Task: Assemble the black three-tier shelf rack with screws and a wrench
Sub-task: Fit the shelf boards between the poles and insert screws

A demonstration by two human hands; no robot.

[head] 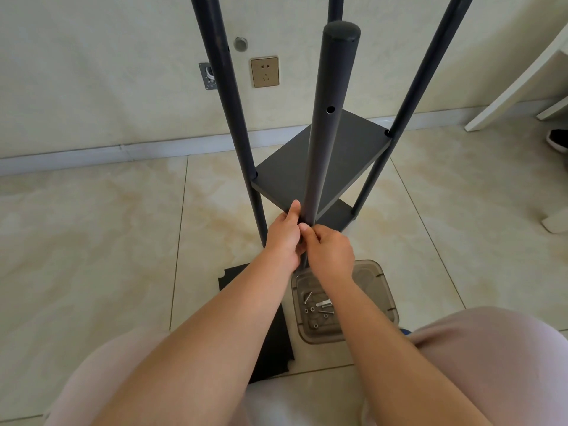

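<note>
The black shelf rack (319, 161) stands on the tiled floor (92, 226) close to the wall, directly in front of me. I see two boards already between its posts: an upper shelf board (292, 176) and a lower board (336, 216) under it. The nearest post (325, 124) rises toward my view, with a capped top and one open screw hole on its side.

My left hand (284, 238) grips this post at the corner of the upper shelf board, thumb lying up along the tube. My right hand (330, 252) is just beside it, touching it, fingers curled and pinching something small at the post; what it is I cannot tell.

Below my hands, on the floor, a clear plastic tray (384, 290) holds loose screws (325, 312) and washers. Beside it lies a spare black board (273, 342), partly under my left forearm. A wall socket (264, 71) is behind the rack.
</note>
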